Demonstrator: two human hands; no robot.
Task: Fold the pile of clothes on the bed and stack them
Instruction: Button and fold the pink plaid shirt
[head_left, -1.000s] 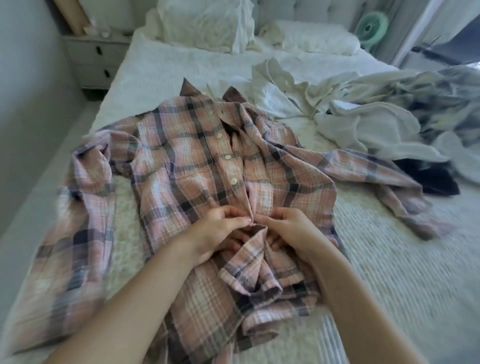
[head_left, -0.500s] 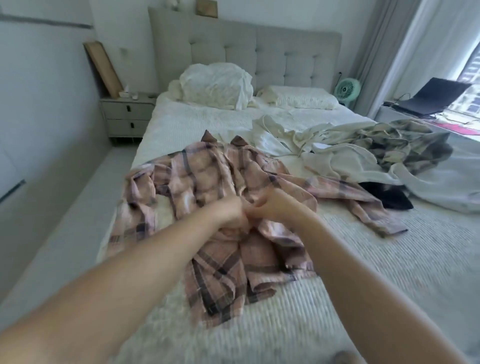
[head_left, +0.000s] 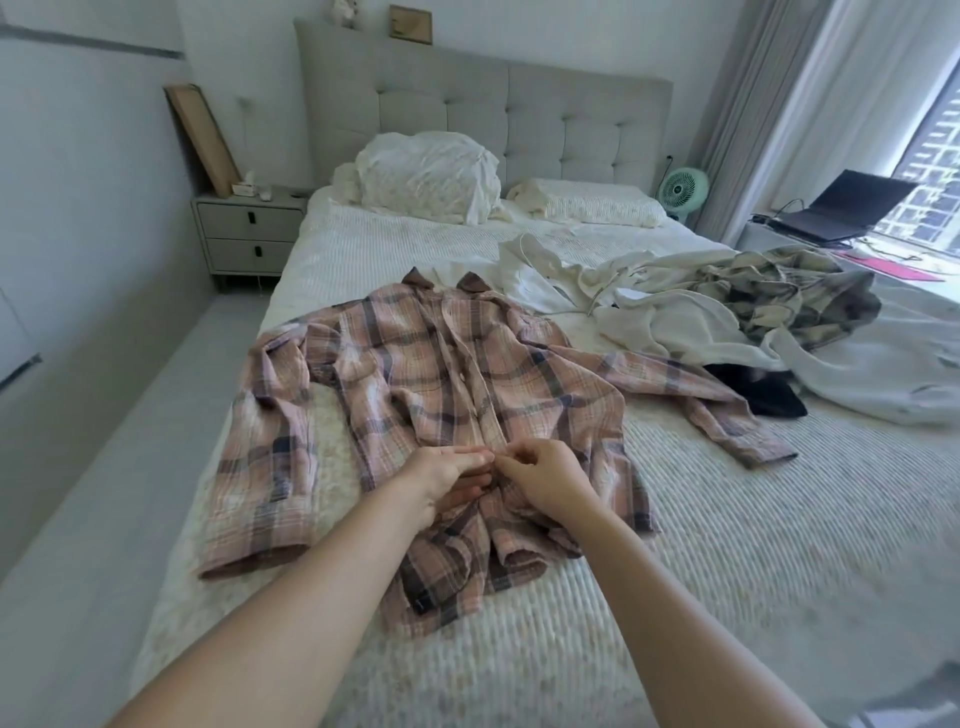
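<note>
— Where is the shirt you are working on?

— Your pink and grey plaid flannel shirt (head_left: 457, 395) lies front up on the white textured bed (head_left: 727, 545), collar toward 12 o'clock, sleeves spread to 9 and 3 o'clock.

— And your hands?

— Your left hand (head_left: 447, 480) and right hand (head_left: 545, 478) meet at the button strip near the hem, fingertips pinching the fabric.

— The other clothes?

— A crumpled pile of cream, plaid and black garments (head_left: 727, 317) lies at 2 o'clock.
</note>
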